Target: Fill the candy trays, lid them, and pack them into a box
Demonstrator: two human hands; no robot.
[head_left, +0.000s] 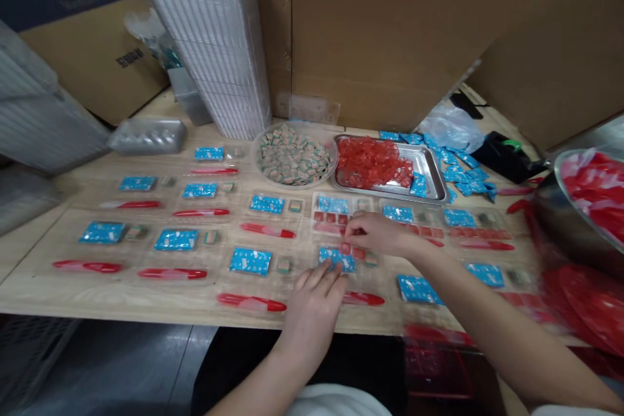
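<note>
tabletop (29,289), left hand (314,302) half-spread on packet (348,262)

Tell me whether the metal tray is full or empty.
Partly filled: the tray has red pieces heaped at left; bare metal shows at right, beside a blue packet.

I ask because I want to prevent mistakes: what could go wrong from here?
The red strip, pinched in the right hand, might slip and land crooked. The left hand has its fingertips at a blue packet and could nudge it. Another blue packet lies beside the red pile in the metal tray, so they may get mixed.
</note>
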